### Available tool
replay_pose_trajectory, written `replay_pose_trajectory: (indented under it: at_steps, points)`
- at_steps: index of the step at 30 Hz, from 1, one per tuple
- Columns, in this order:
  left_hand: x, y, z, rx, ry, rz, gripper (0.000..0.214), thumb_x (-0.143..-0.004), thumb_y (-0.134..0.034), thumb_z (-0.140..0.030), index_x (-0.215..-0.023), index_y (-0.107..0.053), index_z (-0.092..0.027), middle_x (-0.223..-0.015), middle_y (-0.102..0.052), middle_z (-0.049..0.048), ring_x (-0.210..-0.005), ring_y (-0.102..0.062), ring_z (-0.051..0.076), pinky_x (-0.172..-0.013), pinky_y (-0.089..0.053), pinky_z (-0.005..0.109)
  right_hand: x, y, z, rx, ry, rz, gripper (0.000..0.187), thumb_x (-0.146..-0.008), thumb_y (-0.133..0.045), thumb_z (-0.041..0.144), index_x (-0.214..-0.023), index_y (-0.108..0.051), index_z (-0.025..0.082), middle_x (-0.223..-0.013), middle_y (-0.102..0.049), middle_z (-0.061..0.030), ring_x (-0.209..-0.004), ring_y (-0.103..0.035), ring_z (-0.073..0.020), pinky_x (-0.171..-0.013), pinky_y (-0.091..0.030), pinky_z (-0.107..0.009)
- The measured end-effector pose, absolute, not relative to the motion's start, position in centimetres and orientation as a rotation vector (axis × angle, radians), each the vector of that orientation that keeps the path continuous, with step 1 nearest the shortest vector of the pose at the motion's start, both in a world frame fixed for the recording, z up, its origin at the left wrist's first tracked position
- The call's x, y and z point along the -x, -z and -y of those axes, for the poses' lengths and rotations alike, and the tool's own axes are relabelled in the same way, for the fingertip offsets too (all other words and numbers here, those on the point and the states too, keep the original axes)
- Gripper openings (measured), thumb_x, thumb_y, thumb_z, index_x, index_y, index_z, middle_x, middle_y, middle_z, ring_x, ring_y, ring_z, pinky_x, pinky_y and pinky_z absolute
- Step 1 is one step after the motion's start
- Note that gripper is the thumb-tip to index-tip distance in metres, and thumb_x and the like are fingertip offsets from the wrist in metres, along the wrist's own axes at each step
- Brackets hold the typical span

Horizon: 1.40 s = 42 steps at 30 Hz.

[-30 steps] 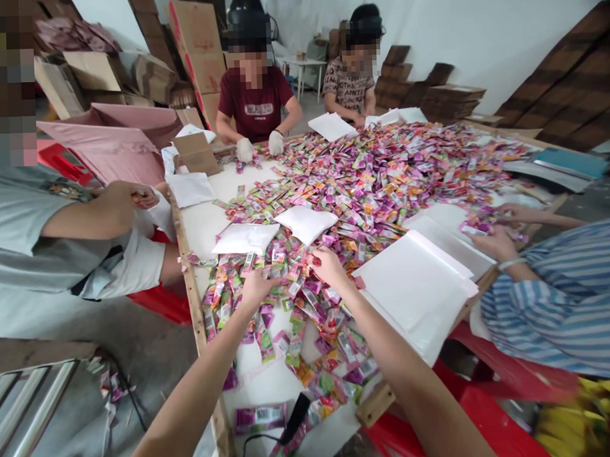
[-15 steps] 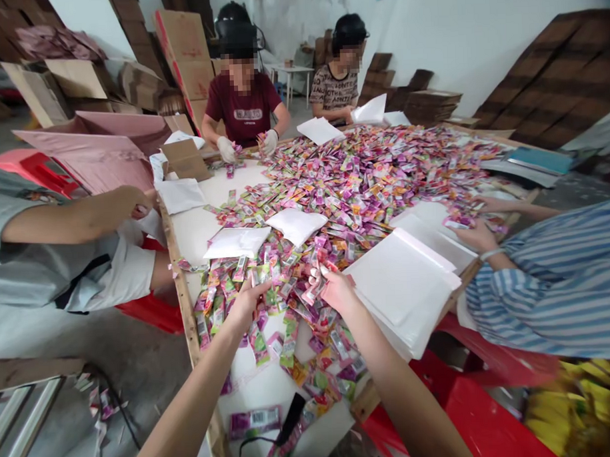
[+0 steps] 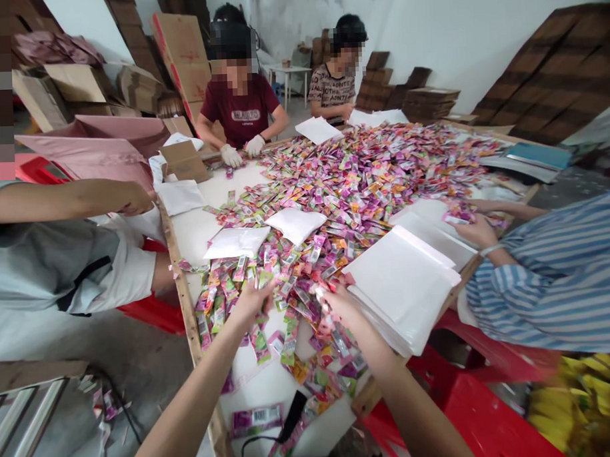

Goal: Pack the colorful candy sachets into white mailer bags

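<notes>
A large heap of small pink, green and orange sachets point(image 3: 363, 170) covers the white table point(image 3: 197, 225). My left hand point(image 3: 250, 302) rests on the near part of the heap with its fingers curled over several sachets. My right hand point(image 3: 340, 307) is beside it, pinching a pink sachet point(image 3: 321, 296) between thumb and fingers. A stack of white envelopes point(image 3: 404, 285) lies just right of my right hand.
Two white pouches point(image 3: 268, 233) lie beyond my hands. A person in a striped sleeve point(image 3: 547, 273) works at the right, a person in grey point(image 3: 50, 257) at the left, two more sit across. Cardboard boxes point(image 3: 183, 53) stand behind. A red stool point(image 3: 472, 422) sits at my right.
Both my hands have drawn back toward me along the heap. My right hand, flat on the sachets a second ago, now pinches one pink sachet.
</notes>
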<state>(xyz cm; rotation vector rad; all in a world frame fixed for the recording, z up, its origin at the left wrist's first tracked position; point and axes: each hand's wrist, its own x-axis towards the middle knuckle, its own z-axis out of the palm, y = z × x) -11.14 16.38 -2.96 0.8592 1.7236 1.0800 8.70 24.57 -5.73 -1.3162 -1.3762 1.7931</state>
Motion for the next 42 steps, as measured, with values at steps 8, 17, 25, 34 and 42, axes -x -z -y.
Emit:
replay_pose_trajectory:
  at_steps: [8,17,25,34,42]
  points:
    - [11.3,3.1,-26.9,-1.366,-0.646,-2.23,0.033,-0.057,-0.074,-0.034,-0.08,-0.063,-0.013,-0.085,-0.068,0.0143,-0.089,-0.063,0.029,-0.072,-0.045,0.031,-4.2,4.1,-30.3,1.627,-0.625,2.299,0.022,-0.07,-0.058,0.018,-0.091,-0.063,0.019,-0.086,-0.069,-0.0073,-0.083,-0.063,-0.0204,-0.07,-0.043,-0.026]
    - [12.6,4.4,-23.0,-1.238,-0.894,-2.148,0.027,-0.068,-0.065,-0.034,-0.086,-0.06,-0.015,-0.079,-0.067,0.0083,-0.075,-0.063,0.022,-0.066,-0.046,0.028,-4.3,4.3,-29.5,1.693,-0.546,2.438,0.027,-0.072,-0.061,0.026,-0.098,-0.061,0.019,-0.093,-0.067,-0.0113,-0.089,-0.061,-0.025,-0.074,-0.044,-0.031]
    - [18.8,-0.4,-16.1,-0.681,-1.642,-1.714,0.031,-0.066,-0.065,-0.045,-0.072,-0.052,-0.018,-0.054,-0.049,-0.0054,-0.043,-0.043,0.008,-0.045,-0.036,0.021,-9.5,1.5,-30.5,1.303,-1.023,1.95,0.008,-0.077,-0.05,0.026,-0.082,-0.051,0.02,-0.079,-0.061,-0.002,-0.076,-0.059,-0.0166,-0.072,-0.044,-0.028]
    - [19.5,3.6,-14.1,-0.975,-0.878,-2.359,0.038,-0.064,-0.063,-0.052,-0.075,-0.061,-0.015,-0.07,-0.065,0.0081,-0.074,-0.063,0.026,-0.061,-0.045,0.03,-13.7,1.5,-25.0,1.234,-1.509,1.542,0.028,-0.07,-0.054,0.04,-0.091,-0.055,0.02,-0.067,-0.058,0.0007,-0.054,-0.05,-0.0133,-0.051,-0.041,-0.025]
    - [16.7,5.9,-19.1,-1.051,-0.439,-2.527,0.04,-0.066,-0.059,-0.049,-0.082,-0.064,-0.013,-0.086,-0.068,0.0186,-0.084,-0.065,0.033,-0.065,-0.045,0.032,-11.4,4.2,-23.4,1.872,-0.421,2.597,0.018,-0.072,-0.06,0.021,-0.089,-0.065,0.015,-0.087,-0.068,-0.0168,-0.084,-0.064,-0.0256,-0.073,-0.044,-0.032]
